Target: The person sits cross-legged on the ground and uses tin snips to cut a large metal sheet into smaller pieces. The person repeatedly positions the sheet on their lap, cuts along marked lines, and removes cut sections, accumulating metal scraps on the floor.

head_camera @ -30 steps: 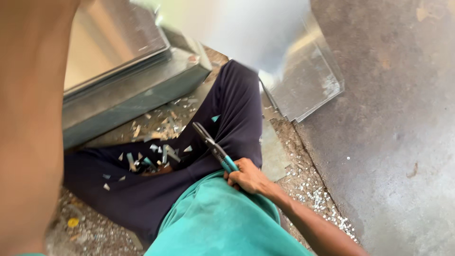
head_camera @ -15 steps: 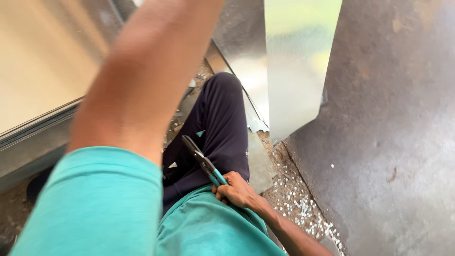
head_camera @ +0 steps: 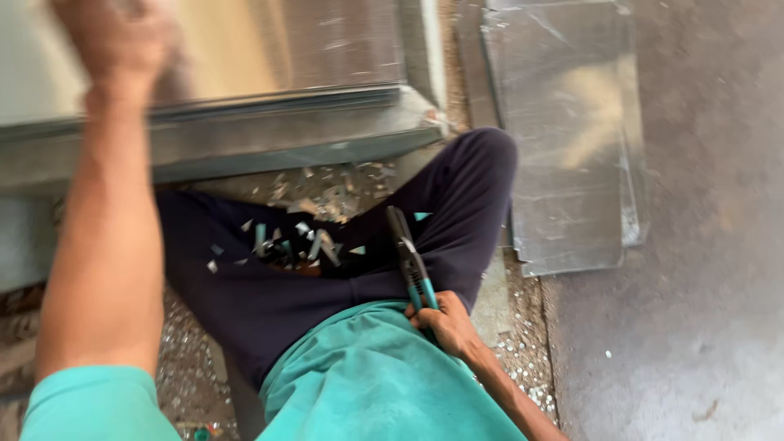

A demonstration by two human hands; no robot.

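Note:
My right hand (head_camera: 445,325) rests against my thigh and grips the teal handles of metal snips (head_camera: 408,257), whose dark blades point away from me over my dark trousers (head_camera: 269,286). My left hand (head_camera: 122,41) is raised at the top left, blurred, on or at the top of a folded sheet-metal duct piece (head_camera: 245,139) that lies across in front of me. Whether it grips the metal is unclear. Small metal offcuts (head_camera: 298,241) lie scattered on my lap.
A flat sheet of galvanised metal (head_camera: 572,139) lies on the concrete floor (head_camera: 710,245) to the right of my knee. Metal shavings (head_camera: 523,359) litter the ground beside my leg. I am seated in a teal shirt (head_camera: 367,384).
The view has swung left and down. My left arm has moved from the middle of the view to the left, with the hand up on the duct piece. My right hand stays put with the snips.

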